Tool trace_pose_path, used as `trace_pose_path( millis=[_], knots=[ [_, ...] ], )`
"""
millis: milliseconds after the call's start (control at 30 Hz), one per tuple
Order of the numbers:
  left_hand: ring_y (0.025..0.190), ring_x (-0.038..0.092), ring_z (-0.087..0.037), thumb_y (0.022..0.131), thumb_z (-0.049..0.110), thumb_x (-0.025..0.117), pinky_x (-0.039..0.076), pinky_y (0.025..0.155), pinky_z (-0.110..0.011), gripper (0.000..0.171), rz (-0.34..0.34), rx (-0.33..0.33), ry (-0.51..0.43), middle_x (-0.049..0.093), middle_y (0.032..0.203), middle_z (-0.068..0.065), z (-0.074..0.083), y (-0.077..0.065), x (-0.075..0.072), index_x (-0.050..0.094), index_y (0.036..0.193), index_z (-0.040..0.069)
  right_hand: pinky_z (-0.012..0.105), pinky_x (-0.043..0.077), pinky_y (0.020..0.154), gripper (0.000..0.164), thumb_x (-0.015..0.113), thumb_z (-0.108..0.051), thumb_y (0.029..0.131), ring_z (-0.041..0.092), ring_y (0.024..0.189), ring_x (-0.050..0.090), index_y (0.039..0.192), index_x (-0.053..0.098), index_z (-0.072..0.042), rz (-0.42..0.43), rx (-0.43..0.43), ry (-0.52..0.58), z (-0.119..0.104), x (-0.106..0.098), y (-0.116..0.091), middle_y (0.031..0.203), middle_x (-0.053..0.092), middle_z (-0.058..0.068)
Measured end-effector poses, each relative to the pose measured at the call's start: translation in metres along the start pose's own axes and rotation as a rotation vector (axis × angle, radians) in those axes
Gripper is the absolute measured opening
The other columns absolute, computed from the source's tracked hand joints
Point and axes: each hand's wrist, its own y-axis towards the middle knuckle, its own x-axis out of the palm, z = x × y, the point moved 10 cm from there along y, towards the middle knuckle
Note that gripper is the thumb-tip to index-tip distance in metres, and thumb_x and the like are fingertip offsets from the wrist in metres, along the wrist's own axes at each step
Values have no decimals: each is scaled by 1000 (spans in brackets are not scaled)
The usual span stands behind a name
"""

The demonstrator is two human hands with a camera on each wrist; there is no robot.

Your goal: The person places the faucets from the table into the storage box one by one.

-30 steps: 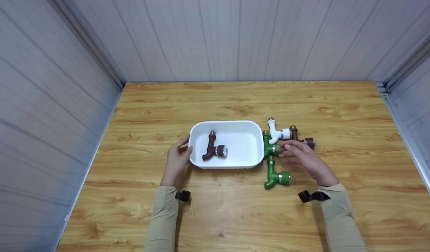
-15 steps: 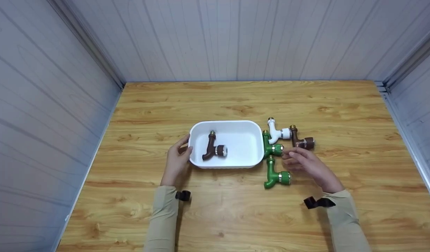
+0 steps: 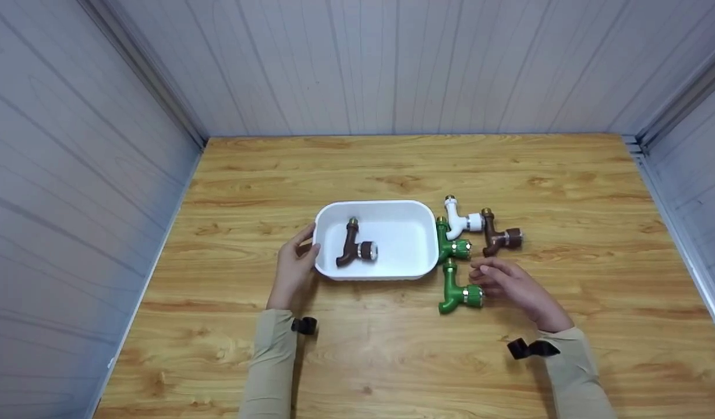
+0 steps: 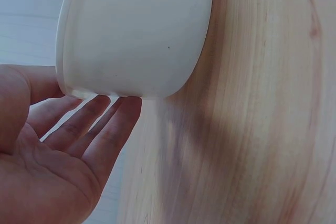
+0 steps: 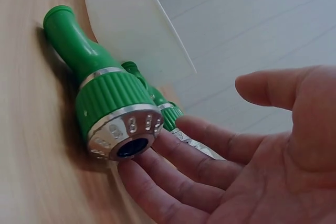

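In the head view my left hand (image 3: pixel 293 267) is at the left end of a white plastic tub (image 3: pixel 410 269). Its fingers (image 4: pixel 113 140) lie fairly straight, tips against the tub's outer wall, thumb by the rim. A brown tap (image 3: pixel 350 247) lies inside the tub. My right hand (image 3: pixel 520 291) is beside the ribbed handle of the nearer green tap (image 3: pixel 453 293), holding nothing. In the right wrist view the fingers are spread, with the tips close to that handle; contact is hard to tell. The farther green tap (image 3: pixel 448 247) lies against the tub's right side.
A white tap (image 3: pixel 459 223) and another brown tap (image 3: pixel 494 237) lie right of the tub, beyond my right hand. The wooden table (image 3: pixel 381 361) meets pale panelled walls (image 3: pixel 369 70) at the back and both sides.
My right hand has drawn back from the farther green tap, toward me and slightly right, to beside the nearer green tap. The brown tap on the table is uncovered. My left hand stayed put.
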Motion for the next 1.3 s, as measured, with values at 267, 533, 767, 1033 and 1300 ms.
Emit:
trace_pose_path(
  millis=[267,533,767,1033,1300],
  knots=[
    [112,51,-53,91,-11,53,49,90,-55,45,-35,59,81,47,129,-35,19,-4,3,44,134,-14,32,51,92,50,52,-20,100,22,109,58,132,39,15,-37,-28,-24,4,4,-4,125,49,34],
    [111,55,-45,92,-7,55,53,88,-46,44,3,45,69,51,130,-27,-3,4,-2,49,135,-6,26,50,90,53,65,-17,92,31,113,56,132,43,10,-38,-49,-126,8,5,-5,126,53,28],
    [112,55,-40,93,-6,54,55,86,-42,46,21,-21,10,51,132,-19,-11,2,-2,49,138,1,26,48,93,56,70,-16,87,35,117,53,132,45,7,-35,-50,-140,12,4,-4,127,54,25],
    [110,57,-39,93,-4,55,55,87,-41,44,33,5,52,54,129,-19,-8,2,-3,51,137,2,25,48,94,61,74,-8,82,38,118,51,132,44,9,-67,-88,-131,11,6,-5,127,52,28],
    [112,54,-45,92,-5,56,51,91,-47,45,-2,30,94,51,131,-27,0,0,-2,48,137,-3,28,47,96,58,72,1,80,39,115,53,131,46,9,-72,-128,-181,8,8,-4,123,55,27]
  ],
)
